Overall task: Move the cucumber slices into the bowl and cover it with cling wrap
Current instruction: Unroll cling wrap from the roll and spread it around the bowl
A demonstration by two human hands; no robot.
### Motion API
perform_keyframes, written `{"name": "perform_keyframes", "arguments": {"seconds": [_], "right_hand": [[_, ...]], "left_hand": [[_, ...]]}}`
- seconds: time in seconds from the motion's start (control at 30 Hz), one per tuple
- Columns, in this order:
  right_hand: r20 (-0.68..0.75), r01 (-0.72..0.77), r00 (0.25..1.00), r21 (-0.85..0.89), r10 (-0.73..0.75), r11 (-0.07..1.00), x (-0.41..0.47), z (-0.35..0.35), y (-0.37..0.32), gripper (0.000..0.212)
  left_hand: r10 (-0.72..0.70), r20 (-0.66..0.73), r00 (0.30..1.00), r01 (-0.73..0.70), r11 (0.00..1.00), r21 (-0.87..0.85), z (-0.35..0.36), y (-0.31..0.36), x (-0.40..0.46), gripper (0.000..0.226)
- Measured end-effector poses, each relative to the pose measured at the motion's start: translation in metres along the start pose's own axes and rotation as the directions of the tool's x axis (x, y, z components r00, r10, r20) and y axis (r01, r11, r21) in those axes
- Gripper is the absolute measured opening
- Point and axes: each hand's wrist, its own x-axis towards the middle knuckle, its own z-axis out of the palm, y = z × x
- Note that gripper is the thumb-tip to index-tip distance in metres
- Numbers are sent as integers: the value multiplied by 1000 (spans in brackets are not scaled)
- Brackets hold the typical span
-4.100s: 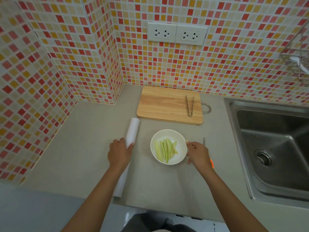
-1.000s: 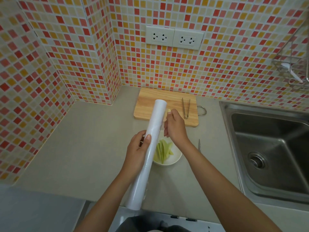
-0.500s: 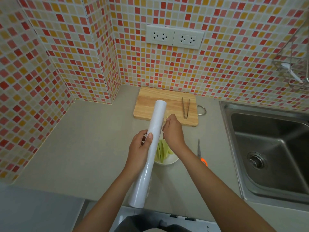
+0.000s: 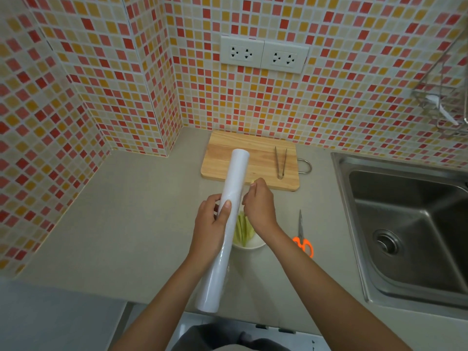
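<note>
A person's left hand (image 4: 211,224) grips a long white roll of cling wrap (image 4: 225,224), held above a grey counter (image 4: 114,224). The right hand (image 4: 259,206) pinches at the roll's side. Beneath sits a white bowl (image 4: 249,244) of cucumber slices (image 4: 243,230). Orange-handled scissors (image 4: 302,236) lie nearby; tongs (image 4: 280,162) rest on a wooden cutting board (image 4: 263,160)

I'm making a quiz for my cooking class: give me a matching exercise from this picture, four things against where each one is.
Things:
1. tongs
2. scissors
3. cling wrap roll
4. cucumber slices

Places:
A. in the white bowl
B. on the cutting board
C. gripped in the left hand
D. on the counter, right of the bowl

Pairs: 1-B, 2-D, 3-C, 4-A
</note>
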Motion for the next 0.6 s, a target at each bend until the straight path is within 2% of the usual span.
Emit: {"name": "perform_keyframes", "arguments": {"seconds": [0.1, 0.2, 0.37, 0.6], "right_hand": [[24, -2, 1000, 109, -1, 994, -7, 0, 2, 34], [59, 61, 996, 37, -63, 997, -18, 6, 4, 47], [-17, 119, 993, 25, -118, 993, -23, 14, 9, 38], [-3, 61, 998, -44, -61, 997, -21, 17, 11, 33]], "left_hand": [[-23, -7, 1000, 22, 999, -41, -1, 2, 2, 19], [-63, 14, 998, 64, 994, -94, 1, 4, 4, 22], [-61, 21, 998, 63, 995, -80, 2, 6, 6, 16], [-56, 27, 998, 57, 996, -67, 2, 4, 6, 17]]}}
